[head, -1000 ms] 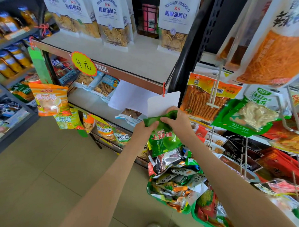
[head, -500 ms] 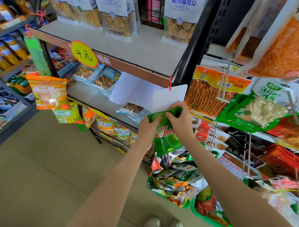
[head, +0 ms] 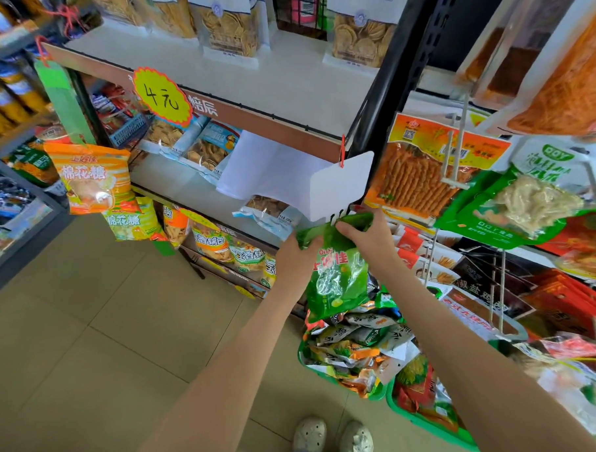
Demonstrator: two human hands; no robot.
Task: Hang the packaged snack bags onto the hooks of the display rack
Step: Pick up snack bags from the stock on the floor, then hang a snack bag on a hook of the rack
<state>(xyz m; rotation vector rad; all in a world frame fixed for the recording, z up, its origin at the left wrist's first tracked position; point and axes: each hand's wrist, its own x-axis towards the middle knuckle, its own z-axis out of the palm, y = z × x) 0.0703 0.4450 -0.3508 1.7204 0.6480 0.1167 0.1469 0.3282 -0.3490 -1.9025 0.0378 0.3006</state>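
Both hands hold one green snack bag (head: pixel 338 279) by its top edge. My left hand (head: pixel 297 256) pinches the left corner and my right hand (head: pixel 366 234) pinches the top right. The bag's top sits just under a white blank tag (head: pixel 339 183) and small black hook tips (head: pixel 338 215) on the black upright of the shelf. Whether the bag is on a hook I cannot tell. To the right, a display rack carries hung packets: an orange strip-snack packet (head: pixel 425 170) and a green packet (head: pixel 516 208).
Two green baskets (head: pixel 428 426) full of snack bags stand on the tiled floor below my arms. Orange and green bags (head: pixel 93 179) hang on a strip at left. Shelves with biscuit bags fill the background. My shoes (head: pixel 335 439) are at the bottom.
The green bag and both hands have risen slightly toward the white tag and hooks; my view has tilted down a little, showing my shoes more.
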